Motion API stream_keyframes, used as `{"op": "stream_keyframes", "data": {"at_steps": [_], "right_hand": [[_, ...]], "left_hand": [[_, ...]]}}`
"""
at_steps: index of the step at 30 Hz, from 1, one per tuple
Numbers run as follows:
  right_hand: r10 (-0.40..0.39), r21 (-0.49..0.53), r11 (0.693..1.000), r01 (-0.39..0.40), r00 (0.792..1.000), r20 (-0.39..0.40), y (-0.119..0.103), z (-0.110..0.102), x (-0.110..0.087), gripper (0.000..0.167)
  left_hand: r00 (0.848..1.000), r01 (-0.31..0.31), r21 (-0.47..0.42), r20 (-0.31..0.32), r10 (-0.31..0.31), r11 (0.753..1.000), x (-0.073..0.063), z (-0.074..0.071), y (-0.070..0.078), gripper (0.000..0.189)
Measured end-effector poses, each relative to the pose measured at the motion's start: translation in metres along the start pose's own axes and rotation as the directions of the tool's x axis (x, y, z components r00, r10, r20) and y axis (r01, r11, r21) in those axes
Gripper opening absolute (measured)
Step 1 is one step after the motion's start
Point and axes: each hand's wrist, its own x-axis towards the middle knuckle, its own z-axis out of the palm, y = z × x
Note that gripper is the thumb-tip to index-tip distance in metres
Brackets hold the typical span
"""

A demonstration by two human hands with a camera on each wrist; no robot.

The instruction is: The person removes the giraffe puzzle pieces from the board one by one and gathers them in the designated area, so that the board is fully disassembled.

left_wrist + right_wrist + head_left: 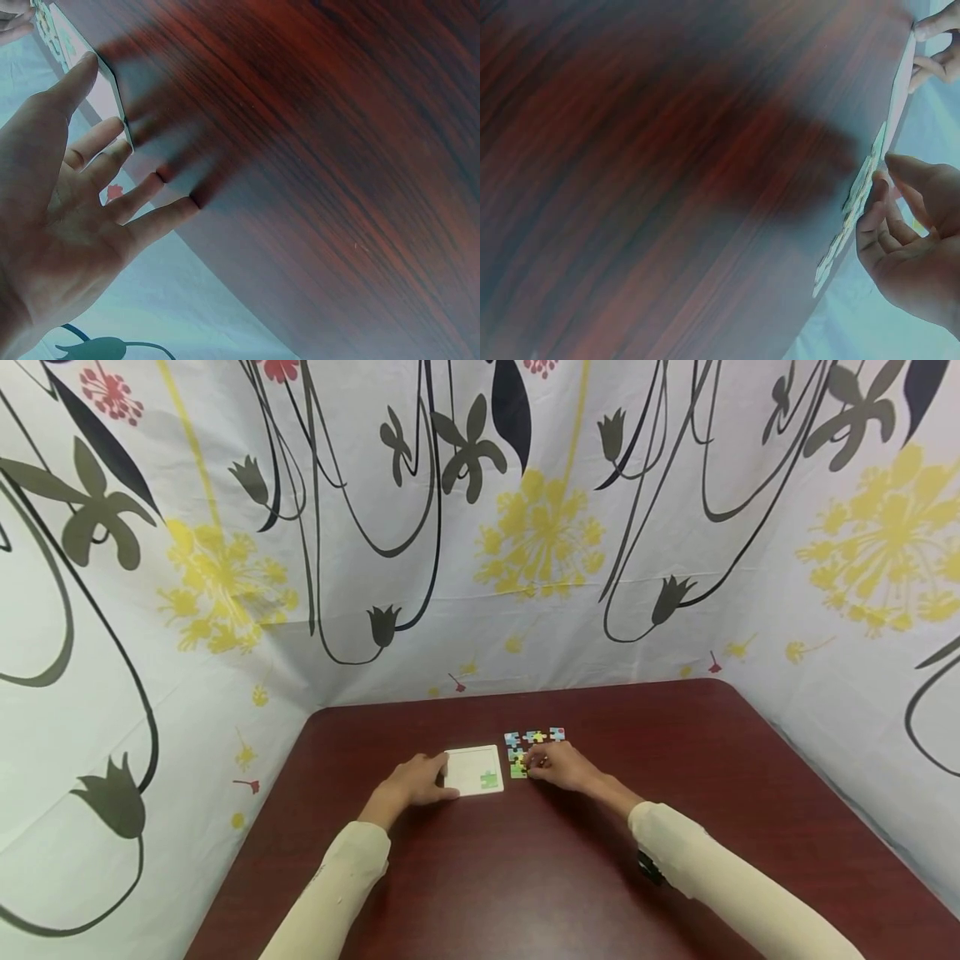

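Note:
A square white puzzle tray point(468, 768) lies on the table, one green jigsaw piece point(489, 779) at its lower right corner. My left hand point(416, 781) holds the tray's left side, thumb at the near corner and bent fingers at the far one. In the left wrist view its other two fingers point(176, 210) spread out against the tabletop. Just right of the tray are several loose jigsaw pieces point(517, 770). My right hand point(562, 764) is over them, thumb and index fingertips close together right at the pieces. I cannot tell whether a piece is between those fingertips.
The dark red wooden table point(495, 877) ends at a white flowered cloth point(465, 635) behind it and along both sides. More jigsaw pieces point(536, 737) lie in a row beyond the right hand. Something dark point(649, 867) shows under the right sleeve.

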Motion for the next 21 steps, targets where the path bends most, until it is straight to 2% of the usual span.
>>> {"op": "stream_keyframes", "data": {"at_steps": [6, 14, 21], "right_hand": [[-0.041, 0.016, 0.999, 0.041, 0.999, 0.013, -0.009, 0.010, 0.011, 0.021], [-0.042, 0.054, 0.998, 0.040, 0.999, 0.033, -0.022, 0.023, 0.023, 0.019], [-0.059, 0.047, 0.997, 0.056, 0.997, 0.057, -0.028, 0.032, 0.031, 0.023]], "left_hand": [[1.000, 0.006, -0.003, -0.002, -0.006, 1.000, 0.000, 0.000, -0.001, 0.044], [1.000, 0.001, -0.001, 0.003, -0.001, 1.000, 0.000, 0.001, -0.001, 0.044], [1.000, 0.012, -0.002, 0.015, -0.012, 1.000, 0.002, 0.000, -0.001, 0.043]]}}
